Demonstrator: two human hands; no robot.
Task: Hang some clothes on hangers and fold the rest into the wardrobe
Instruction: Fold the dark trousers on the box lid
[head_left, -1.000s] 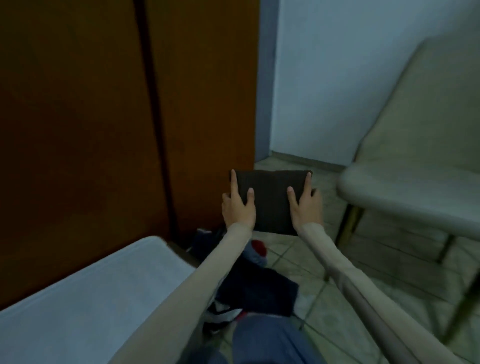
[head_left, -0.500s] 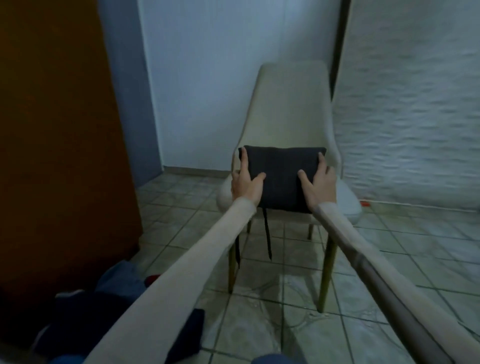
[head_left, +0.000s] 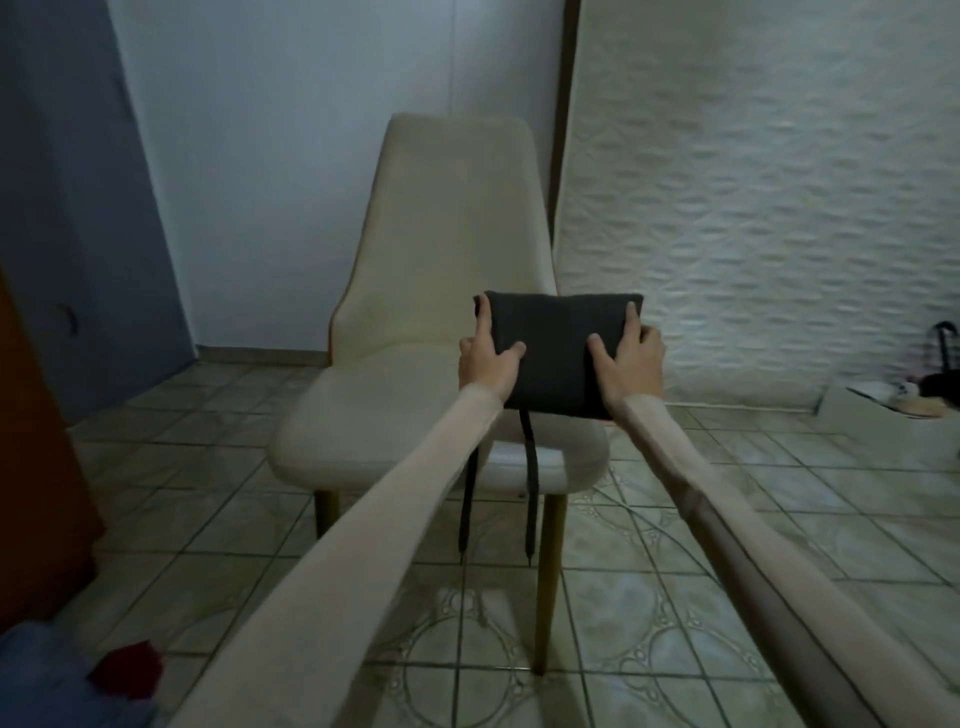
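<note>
Since the earlier frames the view has swung away from the brown wardrobe door (head_left: 31, 467) toward the cream chair (head_left: 415, 415), and the folded dark garment (head_left: 558, 353) has travelled with the hands to hang over the chair seat's right half. The left hand (head_left: 485, 358) grips its left edge, thumb on top and fingers curled beneath; the right hand (head_left: 631, 364) grips the right edge likewise. The bundle spans the gap between both hands, and two dark drawstrings (head_left: 531, 499) dangle past the seat's front edge.
</note>
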